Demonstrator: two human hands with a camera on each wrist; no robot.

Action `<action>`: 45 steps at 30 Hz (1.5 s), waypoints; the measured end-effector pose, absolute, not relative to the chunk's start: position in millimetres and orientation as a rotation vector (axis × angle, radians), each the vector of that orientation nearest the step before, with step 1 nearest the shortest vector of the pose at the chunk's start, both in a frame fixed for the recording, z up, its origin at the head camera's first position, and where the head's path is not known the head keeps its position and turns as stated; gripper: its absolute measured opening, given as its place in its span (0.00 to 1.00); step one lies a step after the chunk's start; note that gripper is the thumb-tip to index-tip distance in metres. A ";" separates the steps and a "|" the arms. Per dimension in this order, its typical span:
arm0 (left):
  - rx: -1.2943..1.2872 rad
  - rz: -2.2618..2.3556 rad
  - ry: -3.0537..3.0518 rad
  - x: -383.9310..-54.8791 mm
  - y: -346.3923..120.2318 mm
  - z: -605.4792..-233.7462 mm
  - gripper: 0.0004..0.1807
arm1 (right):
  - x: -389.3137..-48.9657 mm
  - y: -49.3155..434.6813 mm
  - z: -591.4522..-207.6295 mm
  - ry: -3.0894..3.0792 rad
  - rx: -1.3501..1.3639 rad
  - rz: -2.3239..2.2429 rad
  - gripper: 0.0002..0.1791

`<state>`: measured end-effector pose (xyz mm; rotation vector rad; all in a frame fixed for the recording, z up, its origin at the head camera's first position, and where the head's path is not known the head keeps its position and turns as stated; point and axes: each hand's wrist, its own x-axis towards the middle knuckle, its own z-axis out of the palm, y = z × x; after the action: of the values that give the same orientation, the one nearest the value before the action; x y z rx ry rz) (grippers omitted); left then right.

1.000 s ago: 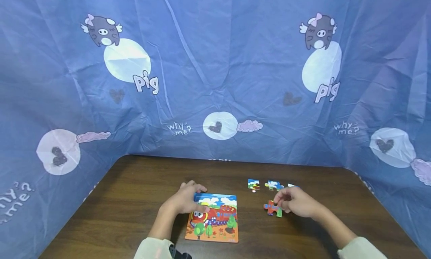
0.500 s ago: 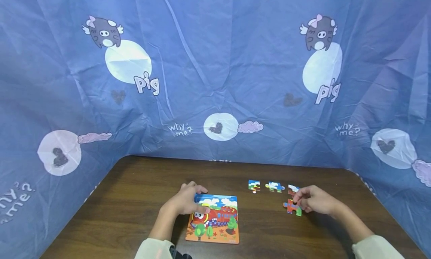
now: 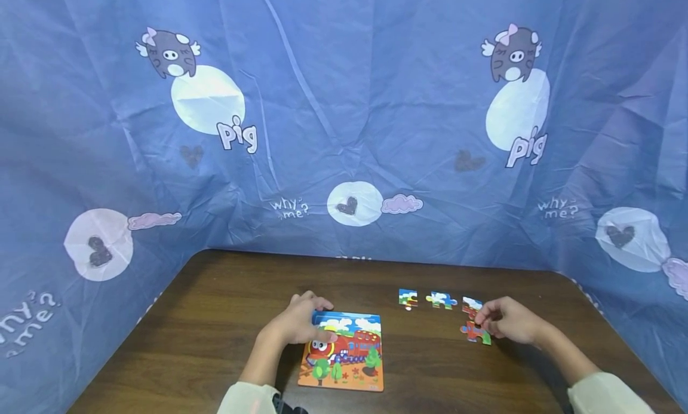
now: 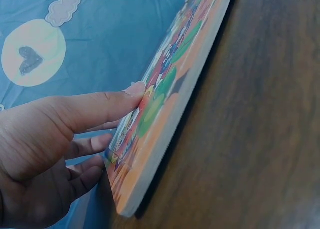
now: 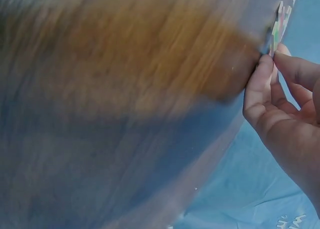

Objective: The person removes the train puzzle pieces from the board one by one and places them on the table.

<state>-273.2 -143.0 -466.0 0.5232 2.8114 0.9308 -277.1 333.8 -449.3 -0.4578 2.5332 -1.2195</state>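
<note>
My left hand (image 3: 294, 321) rests at the left side of a square train jigsaw puzzle (image 3: 346, 372) on the table. Its thumb lies across the picture face, and the other fingers are at the board's edge, as the left wrist view shows. With thumb and fingertips my right hand (image 3: 510, 321) pinches a red, blue and green jigsaw piece (image 3: 470, 331), seen edge-on in the right wrist view. That piece is right below another piece (image 3: 472, 305) with white clouds and red; the fingertips overlap the place between them.
Two more jigsaw pieces, a left one (image 3: 408, 297) and a middle one (image 3: 442, 300), lie in a row left of the cloud-and-red piece. The brown table (image 3: 242, 282) is bounded by a blue printed cloth (image 3: 301, 133) behind and at both sides.
My right hand has carried the pinched piece to the right and slightly back, up to the cloud-and-red piece. The left hand and the puzzle have stayed in place.
</note>
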 end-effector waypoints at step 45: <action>0.482 0.943 2.808 -272.0 -141.4 -463.6 0.35 | -282.0 231.8 -422.7 2.601 -0.729 -1.066 0.03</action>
<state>-272.0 -141.4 -463.6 0.4817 2.8080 0.9430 -282.0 231.8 -422.7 -0.7295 2.6012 -1.0663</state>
